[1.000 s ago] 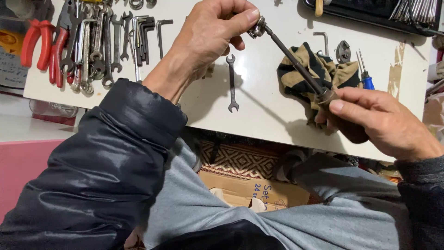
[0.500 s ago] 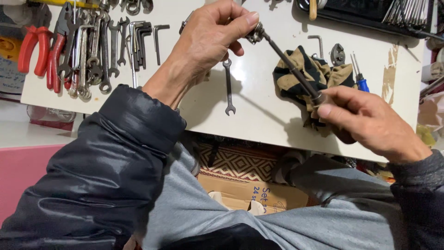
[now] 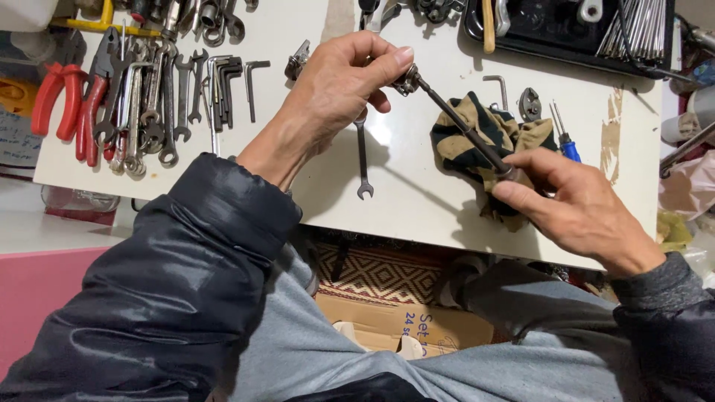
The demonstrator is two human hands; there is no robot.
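Note:
A thin dark metal rod [image 3: 462, 126] with a small metal fitting on its upper end runs slanted between my two hands above a white board [image 3: 417, 193]. My left hand [image 3: 339, 82] pinches the fitting at the top end between thumb and fingers. My right hand [image 3: 573, 205] grips the lower end of the rod with thumb and forefinger. Under the rod lies a crumpled tan and black striped cloth [image 3: 484, 141]. A small open-end wrench [image 3: 363, 156] lies flat on the board just below my left hand.
Red-handled pliers [image 3: 71, 108], several wrenches [image 3: 153, 104] and hex keys [image 3: 234, 85] lie at the board's left. A black tray [image 3: 551, 33] with thin metal rods sits at the top right, a blue-handled screwdriver [image 3: 564, 138] beside the cloth. A cardboard box [image 3: 402, 327] stands below, between my knees.
Both hands and the rod sit slightly lower and further right in view than before, as the camera shifted. The grip on both ends is the same.

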